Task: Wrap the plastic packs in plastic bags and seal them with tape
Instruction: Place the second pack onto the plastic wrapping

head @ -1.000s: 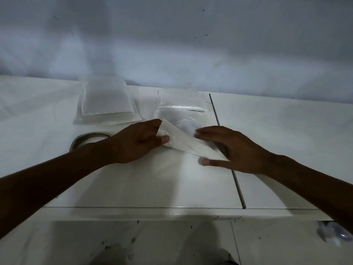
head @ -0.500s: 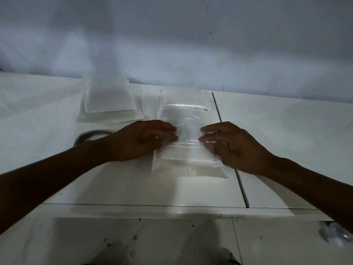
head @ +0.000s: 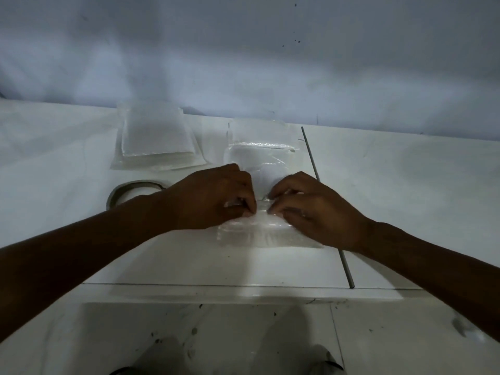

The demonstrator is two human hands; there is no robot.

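Left hand point(head: 213, 196), right hand point(head: 311, 209) — pinching the plastic bag point(head: 267, 235).

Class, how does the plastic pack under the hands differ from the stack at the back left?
The pack lies near, the stack farther back. The left hand and right hand pinch the pack; nothing touches the stack. The pack looks thin; the stack is thicker. Both are clear plastic, lying flat.

Bag point(head: 266, 234): clear, crinkled, lying flat, long axis running away from viewer; middle bunched, near edge spread out.
Pack point(head: 258, 161): white, flat, showing through bag's far half.
Stack point(head: 158, 142): white packs in clear film, far left, well apart.
Tape point(head: 127, 192): grey roll, lying flat, left of bag.
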